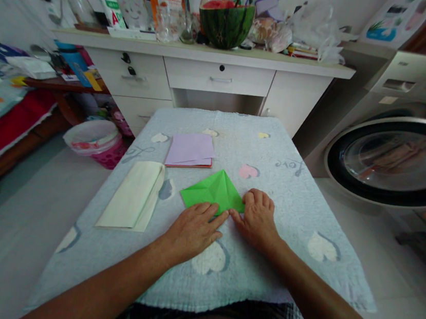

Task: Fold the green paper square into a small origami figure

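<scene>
A bright green sheet of origami paper point(215, 188), creased and folded into a pointed shape, lies flat on the cloth-covered table point(261, 269). My left hand point(196, 230) rests palm down with its fingers stretched over the paper's near edge. At the right corner of the green paper, my right hand point(258, 217) has its fingers curled, pinching that corner between thumb and fingers. Behind the paper, to the left, sits a stack of square paper point(191, 149) with purple on top and red beneath. A folded pale cream paper point(131, 196) lies left of my left hand.
Across the far side stands a white cabinet point(219, 77) with drawers, carrying a cut watermelon point(226, 26), bottles and bags. To the right, a washing machine door point(399, 161) hangs open. A pink waste bin point(99, 140) stands on the floor at left.
</scene>
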Action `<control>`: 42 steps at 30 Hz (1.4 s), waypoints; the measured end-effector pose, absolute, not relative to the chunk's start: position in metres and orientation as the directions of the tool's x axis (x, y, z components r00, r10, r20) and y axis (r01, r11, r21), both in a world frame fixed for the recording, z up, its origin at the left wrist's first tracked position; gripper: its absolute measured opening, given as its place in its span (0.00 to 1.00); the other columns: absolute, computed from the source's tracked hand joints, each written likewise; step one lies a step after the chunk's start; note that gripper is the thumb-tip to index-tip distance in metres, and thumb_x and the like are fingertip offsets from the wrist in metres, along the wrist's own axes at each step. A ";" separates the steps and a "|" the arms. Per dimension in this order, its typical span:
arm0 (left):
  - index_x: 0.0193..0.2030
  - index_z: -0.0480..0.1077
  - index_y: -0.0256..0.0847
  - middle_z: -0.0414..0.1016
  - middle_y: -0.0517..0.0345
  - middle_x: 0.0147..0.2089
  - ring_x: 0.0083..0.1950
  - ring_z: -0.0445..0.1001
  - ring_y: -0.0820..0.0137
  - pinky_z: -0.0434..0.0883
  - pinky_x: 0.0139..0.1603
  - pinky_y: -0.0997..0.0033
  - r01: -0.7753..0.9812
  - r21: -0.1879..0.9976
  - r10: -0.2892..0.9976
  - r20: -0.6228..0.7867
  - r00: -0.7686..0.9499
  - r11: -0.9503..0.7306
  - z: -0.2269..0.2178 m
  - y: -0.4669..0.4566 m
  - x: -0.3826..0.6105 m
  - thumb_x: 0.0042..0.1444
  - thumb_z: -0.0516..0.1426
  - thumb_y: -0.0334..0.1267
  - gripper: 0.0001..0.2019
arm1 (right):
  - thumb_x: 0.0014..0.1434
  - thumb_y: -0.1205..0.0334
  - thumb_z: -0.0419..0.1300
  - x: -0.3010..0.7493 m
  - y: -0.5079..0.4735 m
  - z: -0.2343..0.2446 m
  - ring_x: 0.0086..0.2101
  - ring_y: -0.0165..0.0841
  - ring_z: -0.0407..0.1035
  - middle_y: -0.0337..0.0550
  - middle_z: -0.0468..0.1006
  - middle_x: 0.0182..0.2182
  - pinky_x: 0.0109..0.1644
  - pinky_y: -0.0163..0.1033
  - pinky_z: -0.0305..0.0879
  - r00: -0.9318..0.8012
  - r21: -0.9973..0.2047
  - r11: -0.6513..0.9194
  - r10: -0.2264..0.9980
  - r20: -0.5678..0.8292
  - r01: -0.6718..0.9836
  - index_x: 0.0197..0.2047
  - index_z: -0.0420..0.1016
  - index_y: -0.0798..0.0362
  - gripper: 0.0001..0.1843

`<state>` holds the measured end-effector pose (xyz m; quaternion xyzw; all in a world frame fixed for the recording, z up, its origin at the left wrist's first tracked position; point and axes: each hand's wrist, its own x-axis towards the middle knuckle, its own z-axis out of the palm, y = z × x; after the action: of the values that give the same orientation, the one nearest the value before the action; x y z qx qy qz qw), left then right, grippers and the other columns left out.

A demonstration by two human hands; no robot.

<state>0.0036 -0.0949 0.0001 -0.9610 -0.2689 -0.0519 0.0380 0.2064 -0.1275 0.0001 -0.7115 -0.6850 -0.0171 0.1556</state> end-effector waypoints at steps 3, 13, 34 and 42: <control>0.65 0.59 0.45 0.68 0.49 0.57 0.56 0.66 0.59 0.65 0.56 0.58 0.514 -0.043 0.506 0.121 0.854 -0.857 0.001 -0.095 0.003 0.65 0.50 0.48 0.24 | 0.63 0.44 0.52 0.212 -0.128 -0.001 0.47 0.47 0.61 0.55 0.69 0.47 0.51 0.52 0.56 0.053 -0.184 -0.009 0.971 0.231 0.983 0.42 0.67 0.54 0.20; 0.64 0.60 0.45 0.67 0.50 0.58 0.57 0.65 0.59 0.65 0.56 0.58 0.522 -0.050 0.513 0.127 0.849 -0.851 -0.002 -0.095 0.003 0.65 0.51 0.48 0.23 | 0.63 0.47 0.54 0.221 -0.129 -0.002 0.48 0.45 0.62 0.51 0.71 0.48 0.50 0.50 0.56 0.039 -0.190 0.006 0.972 0.231 0.982 0.42 0.67 0.52 0.17; 0.64 0.60 0.44 0.68 0.49 0.58 0.56 0.65 0.59 0.63 0.57 0.57 0.518 -0.069 0.506 0.140 0.851 -0.853 -0.001 -0.096 0.002 0.66 0.49 0.47 0.22 | 0.59 0.48 0.59 0.234 -0.128 -0.006 0.50 0.46 0.61 0.51 0.70 0.49 0.53 0.51 0.56 0.014 -0.330 0.051 0.981 0.193 0.943 0.42 0.65 0.51 0.16; 0.64 0.60 0.44 0.67 0.49 0.58 0.56 0.65 0.59 0.64 0.57 0.57 0.521 -0.065 0.509 0.142 0.849 -0.851 -0.002 -0.096 0.002 0.65 0.50 0.46 0.22 | 0.56 0.55 0.61 0.241 -0.128 -0.008 0.52 0.45 0.60 0.49 0.69 0.52 0.56 0.52 0.54 0.009 -0.385 0.056 0.986 0.164 0.921 0.42 0.66 0.50 0.13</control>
<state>0.0020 -0.0962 -0.0020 -0.9602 -0.2683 -0.0597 0.0505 0.2414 -0.1280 -0.0077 -0.6821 -0.6992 0.0823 0.1975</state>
